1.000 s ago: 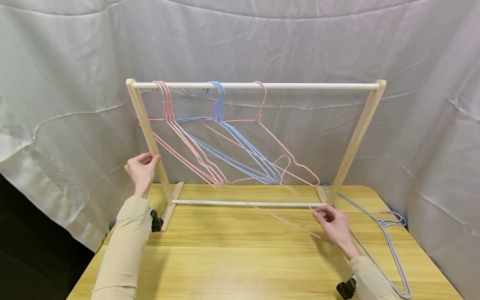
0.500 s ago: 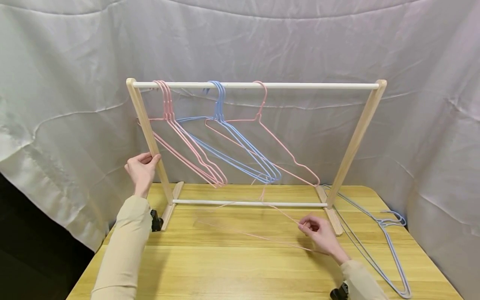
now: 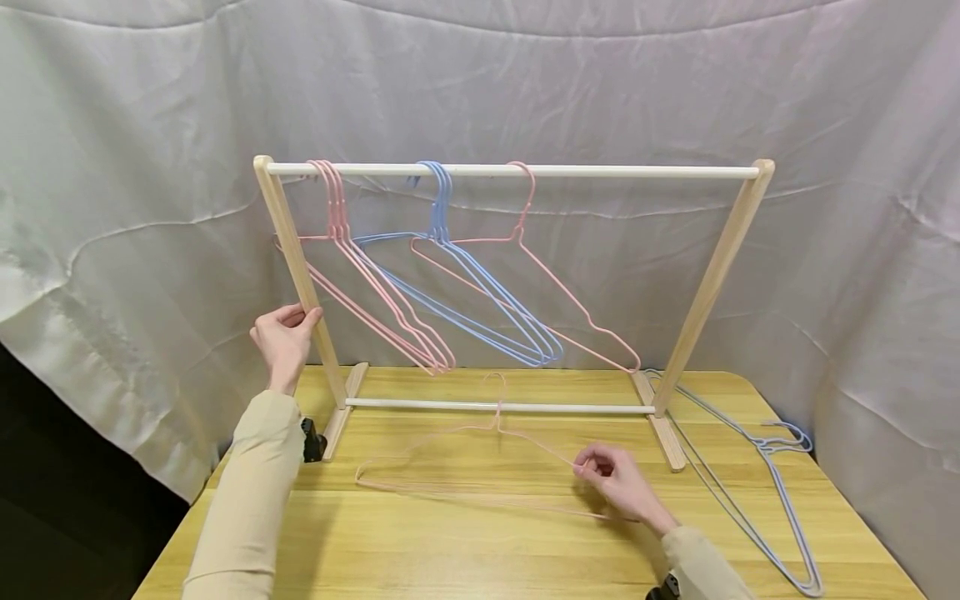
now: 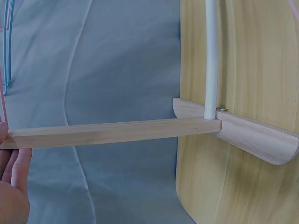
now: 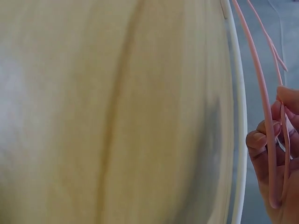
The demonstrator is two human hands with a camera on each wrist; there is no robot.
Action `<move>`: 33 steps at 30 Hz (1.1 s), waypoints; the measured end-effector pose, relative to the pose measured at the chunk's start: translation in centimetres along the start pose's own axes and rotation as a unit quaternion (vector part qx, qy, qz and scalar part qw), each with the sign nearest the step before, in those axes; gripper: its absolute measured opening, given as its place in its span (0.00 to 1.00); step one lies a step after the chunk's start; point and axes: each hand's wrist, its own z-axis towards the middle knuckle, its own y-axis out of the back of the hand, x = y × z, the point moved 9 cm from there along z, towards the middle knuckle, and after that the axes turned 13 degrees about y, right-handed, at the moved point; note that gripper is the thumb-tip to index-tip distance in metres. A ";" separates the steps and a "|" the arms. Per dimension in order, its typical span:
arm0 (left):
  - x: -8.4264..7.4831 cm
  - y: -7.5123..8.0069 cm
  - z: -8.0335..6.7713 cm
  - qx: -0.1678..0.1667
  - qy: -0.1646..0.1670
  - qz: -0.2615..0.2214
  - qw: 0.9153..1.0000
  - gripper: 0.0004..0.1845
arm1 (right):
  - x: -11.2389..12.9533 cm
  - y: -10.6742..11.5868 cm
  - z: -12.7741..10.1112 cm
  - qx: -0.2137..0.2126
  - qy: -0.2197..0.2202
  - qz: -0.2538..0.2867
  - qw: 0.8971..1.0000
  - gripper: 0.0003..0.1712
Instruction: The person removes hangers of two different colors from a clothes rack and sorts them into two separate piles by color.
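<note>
My right hand (image 3: 618, 483) pinches a pink hanger (image 3: 420, 490) by its right shoulder, in front of the rack and low over the table. The hanger's hook points up near the rack's lower white rail. In the right wrist view, thumb and fingers of the right hand (image 5: 280, 135) grip the pink wire (image 5: 261, 88). On the rack's left wooden post (image 3: 288, 233), my left hand (image 3: 285, 342) holds with its thumb and fingers around the wood; the left wrist view shows the same post (image 4: 103, 133) in the left hand (image 4: 14, 186).
From the upper white rail (image 3: 637, 172) hang several pink hangers (image 3: 367, 275) at left, blue hangers (image 3: 480, 283) in the middle and a single pink hanger (image 3: 558, 287) to their right. Grey-blue hangers (image 3: 780, 483) lie on the table's right side (image 3: 847, 542), by the rack's right foot (image 3: 663, 433).
My right hand has moved left and toward me, bringing the pink hanger out from behind the lower rail area to the front. The left hand stays on the post.
</note>
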 end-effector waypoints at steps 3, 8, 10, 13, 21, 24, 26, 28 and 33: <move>0.0 0.0 0.0 -0.001 -0.002 -0.003 1.000 0.15 | -0.2 -0.7 -0.1 0.010 -0.005 0.007 1.000 0.02; 0.0 0.0 0.0 0.001 0.001 -0.002 1.000 0.16 | -0.3 -1.7 -0.3 0.028 -0.014 0.006 0.999 0.02; 0.0 0.0 0.0 0.002 0.003 0.000 1.000 0.16 | -0.2 -2.1 -0.3 0.039 -0.014 0.005 0.999 0.04; 0.0 0.0 0.0 0.002 0.003 0.002 1.000 0.17 | 0.0 -2.8 -0.2 0.058 -0.014 0.003 0.998 0.04; 0.1 0.0 0.1 0.000 0.004 0.002 1.000 0.16 | 0.7 -4.1 0.0 0.086 -0.004 -0.005 0.996 0.05; 0.1 -0.1 0.1 0.001 0.003 0.000 1.000 0.16 | 0.7 -4.4 -0.1 0.090 -0.007 -0.002 0.996 0.04; 0.1 -0.1 0.1 0.001 0.003 0.000 1.000 0.16 | 0.6 -4.6 -0.2 0.095 -0.011 -0.003 0.995 0.04; 0.2 -0.1 0.2 0.001 0.004 0.001 1.000 0.16 | 0.5 -4.8 -0.2 0.101 -0.010 -0.008 0.995 0.03; 0.3 -0.1 0.2 0.001 0.003 -0.002 1.000 0.15 | 0.4 -5.0 -0.2 0.106 0.005 -0.026 0.994 0.03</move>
